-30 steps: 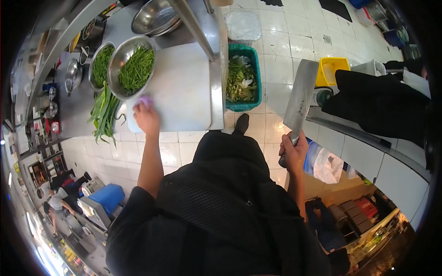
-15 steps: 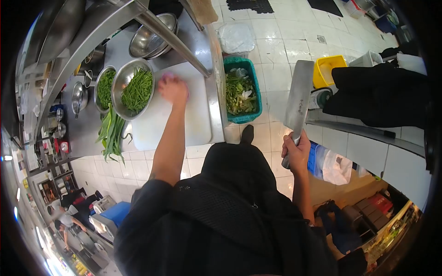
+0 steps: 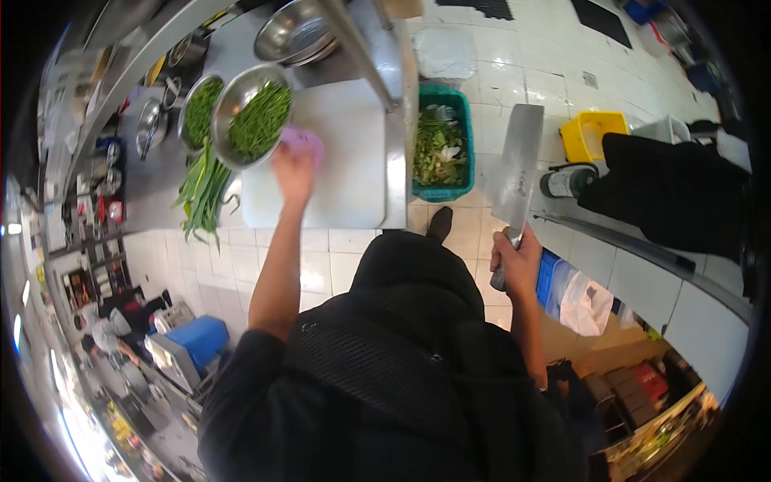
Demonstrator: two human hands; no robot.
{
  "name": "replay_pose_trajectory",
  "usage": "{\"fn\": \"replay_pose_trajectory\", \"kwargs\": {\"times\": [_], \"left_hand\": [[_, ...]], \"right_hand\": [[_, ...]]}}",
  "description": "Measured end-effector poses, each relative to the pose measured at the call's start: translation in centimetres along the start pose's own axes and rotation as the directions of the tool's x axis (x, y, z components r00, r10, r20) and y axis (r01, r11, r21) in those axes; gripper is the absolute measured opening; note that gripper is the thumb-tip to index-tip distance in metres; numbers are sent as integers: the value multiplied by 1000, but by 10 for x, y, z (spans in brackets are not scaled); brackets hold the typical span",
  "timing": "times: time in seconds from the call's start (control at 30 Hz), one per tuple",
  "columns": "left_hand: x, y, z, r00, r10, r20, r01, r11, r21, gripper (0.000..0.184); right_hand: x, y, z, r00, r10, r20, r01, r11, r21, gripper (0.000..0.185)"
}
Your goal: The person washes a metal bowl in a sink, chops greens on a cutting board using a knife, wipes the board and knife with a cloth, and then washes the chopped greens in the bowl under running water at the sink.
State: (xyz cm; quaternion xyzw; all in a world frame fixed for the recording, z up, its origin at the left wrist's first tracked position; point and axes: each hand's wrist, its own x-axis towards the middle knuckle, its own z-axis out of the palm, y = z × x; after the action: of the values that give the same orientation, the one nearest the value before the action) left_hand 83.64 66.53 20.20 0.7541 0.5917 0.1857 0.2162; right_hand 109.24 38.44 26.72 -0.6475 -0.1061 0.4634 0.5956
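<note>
My left hand [image 3: 294, 170] is closed on a pink cloth [image 3: 307, 145], pressed on the white cutting board [image 3: 349, 161] near its left side. Right beside it is a metal bowl [image 3: 223, 132] of cut green stalks [image 3: 261, 120]. A second bowl of chopped greens [image 3: 202, 108] stands further left. Long green leaves [image 3: 202, 189] lie on the counter below the bowls. Out to the right, above the floor, my right hand [image 3: 520, 259] grips a cleaver [image 3: 520, 161] by its handle, the broad blade pointing away from me.
A teal bin [image 3: 469, 140] of vegetable scraps stands right of the counter. Stacked metal bowls [image 3: 293, 32] sit behind the board, near a shelf post [image 3: 353, 52]. On the right are a yellow container [image 3: 572, 138] and black cloth [image 3: 658, 181]. Another person [image 3: 108, 333] is at far lower left.
My left hand has wiped the cloth across the board, from its upper middle to the left beside the bowl. The cleaver stays in my right hand. The whole view has shifted slightly.
</note>
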Motion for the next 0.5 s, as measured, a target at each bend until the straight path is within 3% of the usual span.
{"fn": "replay_pose_trajectory", "kwargs": {"times": [0.03,0.07,0.1,0.13,0.23,0.3,0.37,0.4,0.43,0.5], "left_hand": [[0,-9,3,984,136,-117,-98,955,280,36],[1,-19,8,938,296,-182,-153,823,547,42],[-1,-26,25,953,228,-198,-125,895,429,47],[-3,-18,31,954,191,-230,-102,932,348,39],[-13,8,32,944,330,-7,-326,935,136,30],[-24,29,20,808,585,75,-586,784,202,28],[-5,-35,5,794,599,100,-606,771,196,29],[3,-74,-14,918,375,126,-395,845,361,35],[8,-112,-41,974,209,85,-225,862,455,42],[13,-173,-82,986,135,-100,-58,832,551,45]], "right_hand": [[0,3,0,1000,11,28,-11,1000,-2,11],[1,5,-1,999,13,43,-11,1000,-28,11],[2,5,-1,999,6,53,-3,999,-54,11],[2,6,1,998,5,56,-1,998,-65,11],[6,7,10,996,19,86,-6,990,-141,12],[15,8,20,989,22,144,-2,991,-137,12],[18,7,31,986,24,165,-1,991,-136,13],[19,5,34,987,17,162,4,992,-128,13],[15,5,34,988,24,155,-3,992,-129,14],[8,6,31,989,13,145,6,992,-129,14]]}}
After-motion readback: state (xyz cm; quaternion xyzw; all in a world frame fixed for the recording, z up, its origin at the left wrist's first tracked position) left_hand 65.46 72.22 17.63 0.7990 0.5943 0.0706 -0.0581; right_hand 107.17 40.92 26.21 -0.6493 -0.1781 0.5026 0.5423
